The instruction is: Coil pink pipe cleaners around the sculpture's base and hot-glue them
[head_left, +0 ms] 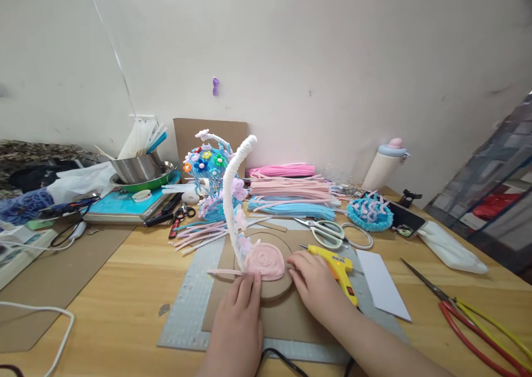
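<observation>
A pink pipe cleaner coil (pixel 266 260) covers much of a round cardboard base (pixel 276 294). From the coil's left side rises a curved white fuzzy stem (pixel 228 199), with small lilac flowers at its foot. My left hand (pixel 242 299) has its fingers together at the coil's near edge, on the pink pipe cleaner, whose loose end (pixel 224 271) sticks out to the left. At the base's right rim, my right hand (pixel 311 280) grips the edge with bent fingers. A yellow hot glue gun (pixel 338 269) lies just beyond that hand.
Under the work lie a cardboard sheet (pixel 224 305) and a grey cutting mat (pixel 183 327). White-handled scissors (pixel 326 233) and red-and-yellow-handled shears (pixel 453 305) lie rightward. Behind are pipe cleaner bundles (pixel 291 187), a blue flowered piece (pixel 208 163) and a bottle (pixel 384 166).
</observation>
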A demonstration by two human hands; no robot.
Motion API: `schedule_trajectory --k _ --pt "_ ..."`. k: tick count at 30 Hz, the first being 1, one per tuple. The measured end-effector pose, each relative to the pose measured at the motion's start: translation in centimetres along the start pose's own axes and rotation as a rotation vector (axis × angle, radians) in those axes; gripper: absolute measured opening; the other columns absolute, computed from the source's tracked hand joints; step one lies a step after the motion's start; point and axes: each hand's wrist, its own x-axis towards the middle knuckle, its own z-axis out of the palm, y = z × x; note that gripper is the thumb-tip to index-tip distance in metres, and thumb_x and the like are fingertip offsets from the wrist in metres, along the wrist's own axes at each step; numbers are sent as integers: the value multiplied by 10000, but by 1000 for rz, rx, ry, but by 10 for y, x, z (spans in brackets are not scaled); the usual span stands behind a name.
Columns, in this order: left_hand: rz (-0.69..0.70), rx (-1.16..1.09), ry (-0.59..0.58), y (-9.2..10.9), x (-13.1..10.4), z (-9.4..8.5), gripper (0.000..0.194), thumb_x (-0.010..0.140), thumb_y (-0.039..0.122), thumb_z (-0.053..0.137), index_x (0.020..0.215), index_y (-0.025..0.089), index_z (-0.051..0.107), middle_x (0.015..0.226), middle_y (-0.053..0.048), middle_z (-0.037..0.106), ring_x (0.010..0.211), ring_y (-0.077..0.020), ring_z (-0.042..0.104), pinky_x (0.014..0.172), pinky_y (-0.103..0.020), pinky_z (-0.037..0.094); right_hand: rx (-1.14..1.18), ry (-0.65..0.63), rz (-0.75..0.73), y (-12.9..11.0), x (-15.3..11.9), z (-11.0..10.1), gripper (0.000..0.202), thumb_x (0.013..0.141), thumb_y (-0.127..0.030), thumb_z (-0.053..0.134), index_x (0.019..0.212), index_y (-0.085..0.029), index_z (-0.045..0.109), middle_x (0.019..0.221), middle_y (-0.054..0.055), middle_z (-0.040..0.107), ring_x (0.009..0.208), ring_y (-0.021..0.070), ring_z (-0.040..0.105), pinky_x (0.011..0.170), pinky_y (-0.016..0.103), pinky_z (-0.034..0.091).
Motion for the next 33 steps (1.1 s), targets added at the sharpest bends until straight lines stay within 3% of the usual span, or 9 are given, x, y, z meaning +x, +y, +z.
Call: schedule_trajectory --k 7,17,21,24,28,33 --pt "-139 -18 15 7 -2 -10 647 779 84 439 1401 260 425 1359 -24 529 1201 -266 447 1002 -465 366 -55 -78 66 -2 -5 2 466 739 -4 426 1160 -149 565 1209 105 621 1115 237 541 965 394 380" --pt "-59 -136 -28 -2 0 -14 694 743 32 428 1420 181 396 1407 -66 458 1217 -277 399 1022 -434 367 -158 -133 77 -16 -11 -3 459 718 13 423 1142 -80 573 1050 149 662 1088 287 537 1043 456 293" --pt "-47 -154 -41 -2 0 -13 716 734 10 407 1430 179 376 1406 -77 452 1205 -265 418 1021 -430 375 -132 -76 34 -22 -15 -15 269 828 -112 485 1078 -147 582 1024 108 637 1013 282 528 939 456 353" --pt "-64 -144 -53 0 0 -14 700 752 19 398 1432 185 374 1403 -83 453 1202 -269 426 1004 -431 391 -7 -150 -93 -26 -17 -20 56 864 -174 533 882 -201 579 947 41 613 911 227 524 801 367 393" --pt "-77 -142 -90 1 1 -18 706 744 20 403 1432 178 374 1407 -90 449 1218 -269 416 1015 -427 382 50 -278 -141 -26 -15 -15 144 800 -94 615 862 -213 564 957 3 609 887 199 520 737 312 378" --pt "-70 -135 -82 -1 1 -15 718 743 19 402 1439 187 361 1395 -86 464 1218 -256 420 1012 -407 383 124 -314 -68 -20 -11 -12 162 781 -70 623 815 -211 551 897 -12 606 848 183 532 713 289 373"
